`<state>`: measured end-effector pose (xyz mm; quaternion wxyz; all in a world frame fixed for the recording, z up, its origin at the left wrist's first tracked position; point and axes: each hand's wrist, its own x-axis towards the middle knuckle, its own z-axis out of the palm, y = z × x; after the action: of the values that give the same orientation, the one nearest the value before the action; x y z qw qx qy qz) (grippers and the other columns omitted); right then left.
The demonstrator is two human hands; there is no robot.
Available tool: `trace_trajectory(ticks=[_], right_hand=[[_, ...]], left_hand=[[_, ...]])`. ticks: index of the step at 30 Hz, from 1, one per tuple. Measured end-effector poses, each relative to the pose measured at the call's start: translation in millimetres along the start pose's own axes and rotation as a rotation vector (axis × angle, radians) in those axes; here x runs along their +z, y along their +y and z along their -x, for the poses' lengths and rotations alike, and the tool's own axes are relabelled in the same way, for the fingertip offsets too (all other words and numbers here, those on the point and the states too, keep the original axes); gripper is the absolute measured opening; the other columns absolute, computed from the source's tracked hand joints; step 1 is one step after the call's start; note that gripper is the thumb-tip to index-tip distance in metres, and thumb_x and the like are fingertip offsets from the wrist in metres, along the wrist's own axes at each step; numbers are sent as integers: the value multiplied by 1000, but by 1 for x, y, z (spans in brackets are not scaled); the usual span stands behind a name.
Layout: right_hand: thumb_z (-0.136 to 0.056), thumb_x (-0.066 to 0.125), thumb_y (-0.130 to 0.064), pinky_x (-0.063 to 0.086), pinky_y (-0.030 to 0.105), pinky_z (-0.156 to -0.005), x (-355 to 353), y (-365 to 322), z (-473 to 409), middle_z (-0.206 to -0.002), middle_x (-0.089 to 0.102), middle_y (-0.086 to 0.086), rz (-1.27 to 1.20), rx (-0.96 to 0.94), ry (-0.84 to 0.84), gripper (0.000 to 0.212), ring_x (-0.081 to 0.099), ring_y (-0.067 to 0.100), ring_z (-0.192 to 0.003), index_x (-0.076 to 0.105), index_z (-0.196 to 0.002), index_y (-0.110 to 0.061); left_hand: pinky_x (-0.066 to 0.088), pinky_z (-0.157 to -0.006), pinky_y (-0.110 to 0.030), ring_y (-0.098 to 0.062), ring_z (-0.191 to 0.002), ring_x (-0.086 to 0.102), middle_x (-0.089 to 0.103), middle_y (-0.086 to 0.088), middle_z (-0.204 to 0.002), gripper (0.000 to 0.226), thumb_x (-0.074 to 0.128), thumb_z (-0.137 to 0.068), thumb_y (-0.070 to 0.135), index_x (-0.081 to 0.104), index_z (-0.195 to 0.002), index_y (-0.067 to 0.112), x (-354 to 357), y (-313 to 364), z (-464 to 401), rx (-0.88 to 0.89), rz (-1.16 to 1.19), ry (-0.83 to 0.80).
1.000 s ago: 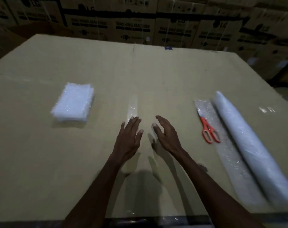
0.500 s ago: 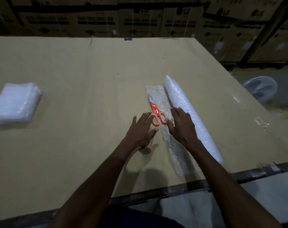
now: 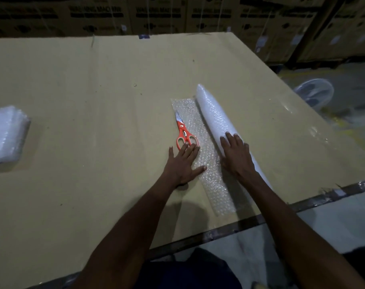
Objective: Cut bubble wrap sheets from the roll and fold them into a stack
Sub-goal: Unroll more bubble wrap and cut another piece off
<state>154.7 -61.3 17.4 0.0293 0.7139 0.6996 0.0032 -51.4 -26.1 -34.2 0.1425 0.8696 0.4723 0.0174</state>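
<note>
The cardboard-covered worktop [image 3: 94,84] was seen; the bubble wrap roll [image 3: 214,119] was pressed by the flat right hand [image 3: 236,156]; its loose sheet [image 3: 210,163] was pinned by the spread left hand [image 3: 182,163]; a folded stack [image 3: 4,134] lay far left; orange scissors [image 3: 183,132] rested on the sheet.

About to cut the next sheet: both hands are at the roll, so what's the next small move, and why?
Probably roll the bubble wrap roll rightward with the right hand while the left hand pins the loose flap. Only a narrow strip lies unrolled, and the scissors lie ungripped on it.
</note>
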Motion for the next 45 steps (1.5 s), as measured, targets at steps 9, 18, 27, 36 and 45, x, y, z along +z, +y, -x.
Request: trace_trajectory(ticks=[9, 18, 27, 36, 45], right_hand=[[-95, 59, -30, 47, 52, -94, -21, -34, -6, -162, 28, 12, -183, -91, 7, 71, 37, 37, -140, 28, -158, -20], [-101, 47, -21, 53, 50, -80, -32, -14, -14, -166, 15, 17, -166, -114, 17, 48, 37, 41, -139, 40, -149, -15], [-92, 71, -29, 42, 50, -111, -22, 16, -21, -170, -10, 15, -252, -188, -79, 89, 11, 38, -155, 17, -162, -15], [-98, 57, -40, 30, 44, -118, -26, 34, -42, -171, 5, 11, -339, -85, -142, 82, 14, 27, -155, 15, -162, -12], [-97, 59, -26, 34, 61, -111, -4, 23, -33, -169, -1, 17, -282, -81, -91, 82, 12, 41, -152, 10, -163, -22]], left_hand=[[-2, -119, -63, -13, -153, -12, -7, 7, -168, 98, 8, -83, 89, -1, -160, 28, -6, -65, 44, -123, -52, 26], [6, -119, -62, -32, -154, 10, 14, -15, -166, 95, 9, -89, 70, 18, -158, 6, -16, -53, 43, -77, -112, 103], [4, -124, -47, -22, -155, -1, 4, -10, -168, 100, 5, -89, 79, 10, -160, 8, 11, -22, 23, -140, 46, 129], [2, -125, -44, -22, -155, 1, 7, -11, -167, 90, 17, -96, 72, 12, -160, 9, 9, -47, 42, -169, 30, 178], [-1, -125, -43, -22, -155, -4, 1, -10, -168, 92, 20, -95, 73, 9, -159, 8, -4, -33, 24, -105, -7, 123]])
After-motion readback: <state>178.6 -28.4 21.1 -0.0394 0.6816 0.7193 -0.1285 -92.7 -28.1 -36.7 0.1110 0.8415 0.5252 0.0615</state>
